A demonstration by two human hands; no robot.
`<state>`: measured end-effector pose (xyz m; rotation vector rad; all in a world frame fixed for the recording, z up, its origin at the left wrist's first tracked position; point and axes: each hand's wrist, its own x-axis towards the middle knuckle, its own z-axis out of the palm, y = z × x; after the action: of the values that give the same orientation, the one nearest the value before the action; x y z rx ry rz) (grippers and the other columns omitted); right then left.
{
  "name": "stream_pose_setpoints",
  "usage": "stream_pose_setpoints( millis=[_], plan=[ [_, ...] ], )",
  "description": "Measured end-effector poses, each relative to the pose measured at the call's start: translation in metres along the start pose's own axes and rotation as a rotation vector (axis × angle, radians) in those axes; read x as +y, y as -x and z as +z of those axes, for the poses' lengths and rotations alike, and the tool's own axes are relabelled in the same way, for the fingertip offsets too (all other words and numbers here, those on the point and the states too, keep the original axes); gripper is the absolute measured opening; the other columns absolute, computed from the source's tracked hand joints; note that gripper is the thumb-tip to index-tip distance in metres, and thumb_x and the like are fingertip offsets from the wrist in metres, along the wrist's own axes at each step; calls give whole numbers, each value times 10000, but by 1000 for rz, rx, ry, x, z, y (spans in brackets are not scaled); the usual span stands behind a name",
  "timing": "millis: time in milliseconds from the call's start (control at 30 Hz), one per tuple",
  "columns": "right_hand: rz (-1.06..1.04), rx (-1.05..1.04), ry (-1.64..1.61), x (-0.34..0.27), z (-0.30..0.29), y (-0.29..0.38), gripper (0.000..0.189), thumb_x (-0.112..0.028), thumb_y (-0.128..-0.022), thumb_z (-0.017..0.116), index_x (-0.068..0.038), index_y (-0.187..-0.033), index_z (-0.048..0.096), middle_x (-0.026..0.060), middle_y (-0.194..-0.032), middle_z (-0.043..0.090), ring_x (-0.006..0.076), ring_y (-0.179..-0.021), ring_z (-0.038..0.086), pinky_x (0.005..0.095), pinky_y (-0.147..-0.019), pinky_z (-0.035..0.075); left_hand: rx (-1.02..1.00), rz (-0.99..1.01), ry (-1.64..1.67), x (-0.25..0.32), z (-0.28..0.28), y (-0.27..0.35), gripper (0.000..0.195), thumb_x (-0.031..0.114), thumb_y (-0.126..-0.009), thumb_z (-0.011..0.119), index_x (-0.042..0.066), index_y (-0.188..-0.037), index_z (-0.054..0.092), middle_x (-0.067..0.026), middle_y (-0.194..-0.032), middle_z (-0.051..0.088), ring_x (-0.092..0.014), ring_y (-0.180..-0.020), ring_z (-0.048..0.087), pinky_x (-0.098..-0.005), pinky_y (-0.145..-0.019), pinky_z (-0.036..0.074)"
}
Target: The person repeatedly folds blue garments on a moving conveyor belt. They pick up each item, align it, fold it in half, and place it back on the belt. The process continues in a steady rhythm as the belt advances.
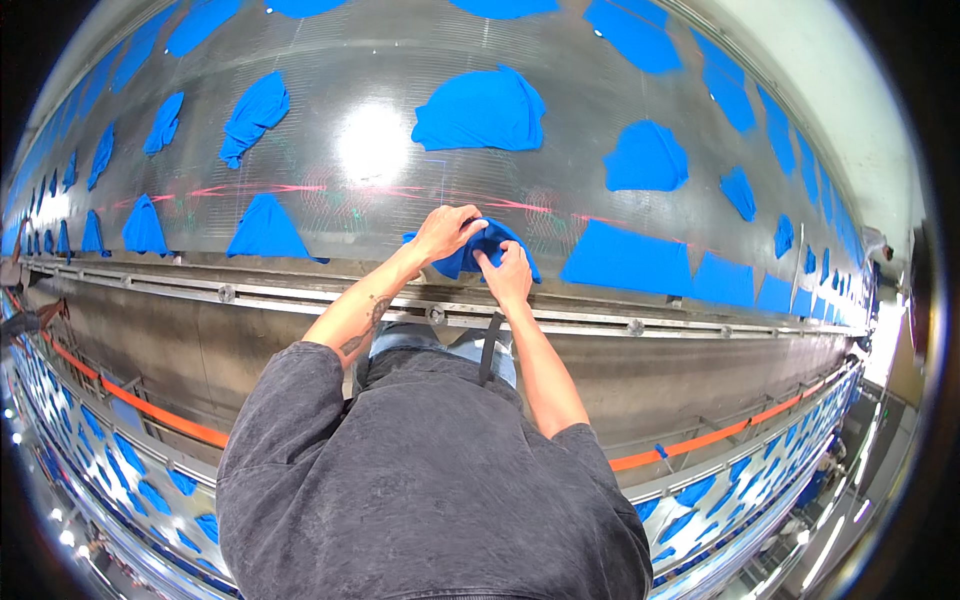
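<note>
My left hand [450, 231] and my right hand [505, 271] both grip a bunched blue fabric piece [491, 238] at the near edge of a long dark table [322, 135]. The left hand pinches its upper left part, while the right hand has the fabric between thumb and fingers at its lower right. Folds of the piece hang towards the table's edge. Beyond the hands lies a crumpled blue fabric piece [480, 111]. To the right a flat blue panel [626, 259] rests along the edge, and a blue triangular piece [266, 229] lies to the left.
A metal rail [585, 322] runs along the table's near side, close to my body. Many more blue pieces [646, 157] lie in rows on the table. Behind me are an orange rail [165, 420] and another table with blue pieces [154, 499]. Another person's arm [49, 313] shows at far left.
</note>
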<state>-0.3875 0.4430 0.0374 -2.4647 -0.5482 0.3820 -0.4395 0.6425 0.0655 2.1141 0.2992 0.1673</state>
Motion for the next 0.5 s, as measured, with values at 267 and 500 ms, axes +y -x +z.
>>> stream_pose_setpoints(
  millis=[267,500],
  plan=[
    [-284,82,-320,8,-8,3,137,-91,-911,696,-21,-999,774,166,-1012,723,338,-957,696,412,-858,549,-187,-38,115,12,-68,38,331,337,-938,765,13,-891,719,-176,-778,700,-278,-659,654,-389,-618,487],
    [-131,-62,-577,4,-43,29,219,-165,-1074,519,10,-1064,650,151,-995,686,262,-889,651,365,-869,511,-287,-123,-16,-24,-118,114,249,245,-858,810,23,-945,739,-167,-773,710,-317,-736,709,-400,-660,518]
  ],
)
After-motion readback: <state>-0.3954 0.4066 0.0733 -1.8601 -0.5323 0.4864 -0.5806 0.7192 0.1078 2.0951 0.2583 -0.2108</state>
